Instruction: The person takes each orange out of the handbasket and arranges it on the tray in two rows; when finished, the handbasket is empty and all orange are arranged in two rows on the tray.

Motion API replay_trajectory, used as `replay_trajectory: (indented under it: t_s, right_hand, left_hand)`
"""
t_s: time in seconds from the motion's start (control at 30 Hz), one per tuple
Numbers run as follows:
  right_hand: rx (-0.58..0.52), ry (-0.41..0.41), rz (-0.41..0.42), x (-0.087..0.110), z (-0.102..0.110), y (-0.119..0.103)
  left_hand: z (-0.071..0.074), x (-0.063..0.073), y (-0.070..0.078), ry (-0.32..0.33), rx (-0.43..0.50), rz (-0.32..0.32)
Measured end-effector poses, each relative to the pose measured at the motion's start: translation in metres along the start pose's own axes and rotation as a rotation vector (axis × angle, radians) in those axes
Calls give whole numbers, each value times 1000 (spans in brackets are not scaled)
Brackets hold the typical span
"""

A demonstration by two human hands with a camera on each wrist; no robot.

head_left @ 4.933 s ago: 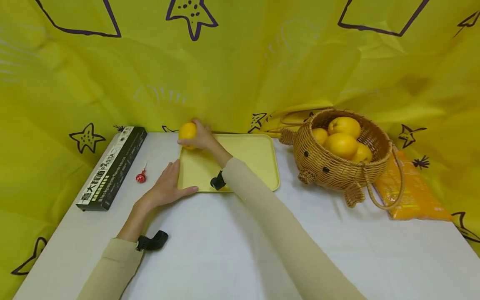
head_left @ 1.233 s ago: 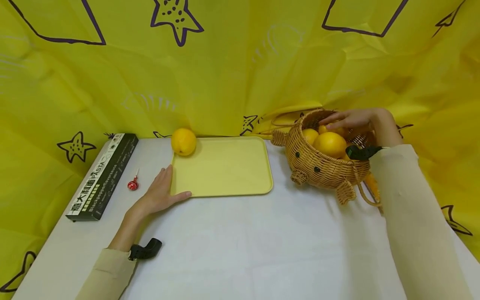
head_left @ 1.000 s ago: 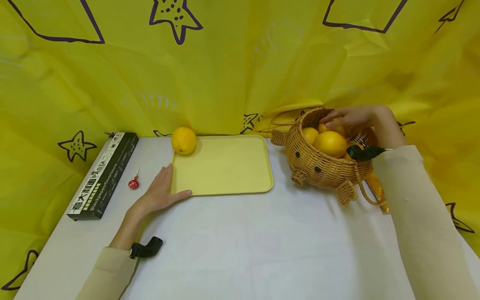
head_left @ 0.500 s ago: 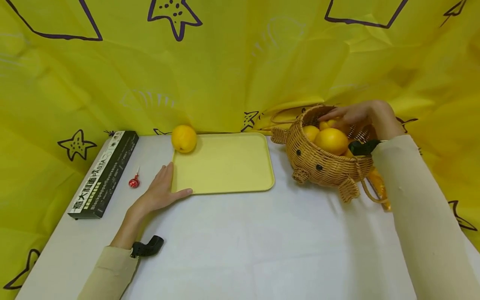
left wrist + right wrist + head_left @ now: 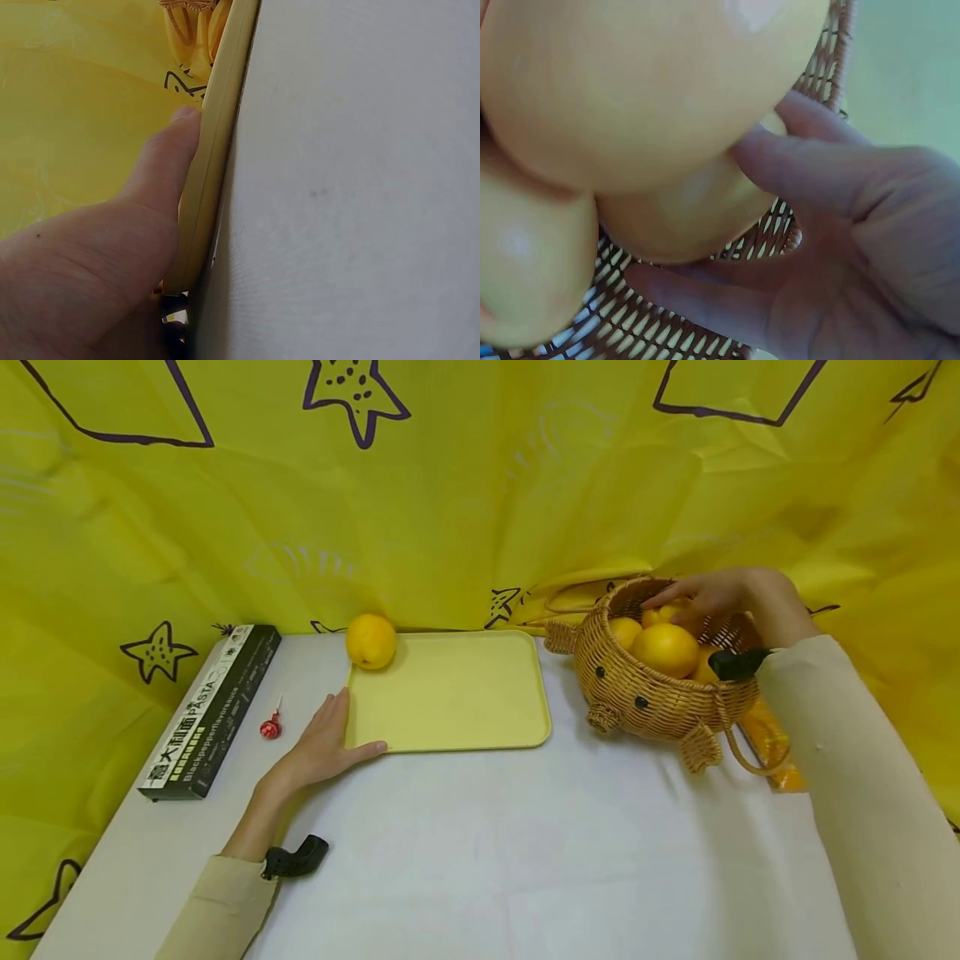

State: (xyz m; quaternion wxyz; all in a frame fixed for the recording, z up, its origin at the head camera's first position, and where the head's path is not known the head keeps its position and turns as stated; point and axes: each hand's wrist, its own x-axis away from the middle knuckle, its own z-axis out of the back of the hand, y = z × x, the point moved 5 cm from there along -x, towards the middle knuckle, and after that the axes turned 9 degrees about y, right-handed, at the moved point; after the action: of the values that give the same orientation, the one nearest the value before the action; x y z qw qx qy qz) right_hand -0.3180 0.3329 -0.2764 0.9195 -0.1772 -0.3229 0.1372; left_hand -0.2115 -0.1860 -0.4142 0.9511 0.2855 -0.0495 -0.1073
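Note:
At the left front corner of the pale yellow tray (image 5: 457, 693), my left hand (image 5: 322, 747) lies with straight fingers along its left side. The thumb (image 5: 161, 161) touches the tray's front edge. One orange (image 5: 371, 642) sits on the tray's back left corner. My right hand (image 5: 723, 593) reaches into a wicker basket (image 5: 637, 702) shaped like a pig. Its thumb and fingers are curled round an orange (image 5: 686, 217) at the back of the basket, largely hidden behind a nearer orange (image 5: 652, 82). Several oranges lie in the basket.
To the left are a black and white pasta box (image 5: 210, 714) and a red lollipop (image 5: 272, 727). An orange packet (image 5: 772, 747) lies partly under the basket and my right sleeve. Yellow patterned cloth (image 5: 450, 510) hangs behind the white table (image 5: 487, 843).
My right hand has let go of the orange on the tray's back left corner and moved right into the basket, where it now grips another orange. My left hand stays at the tray's corner.

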Motion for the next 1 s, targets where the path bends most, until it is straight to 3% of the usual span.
replay_trajectory:
  t_s: [0.2, 0.5, 0.73, 0.9, 1.0]
  right_hand:
    - [44, -23, -42, 2, -4, 0]
    - [96, 19, 15, -3, -8, -2]
    - [109, 7, 1, -5, -4, -7]
    - [215, 16, 54, -4, 0, -17]
    - [247, -20, -3, -3, 0, -23]
  left_hand:
    - [-3, -1, 1, 5, -1, -2]
    - [0, 1, 0, 7, -11, -5]
    - [3, 0, -2, 12, -18, -4]
    - [1, 0, -3, 16, -5, -9]
    - [-1, 1, -4, 13, 0, -10]
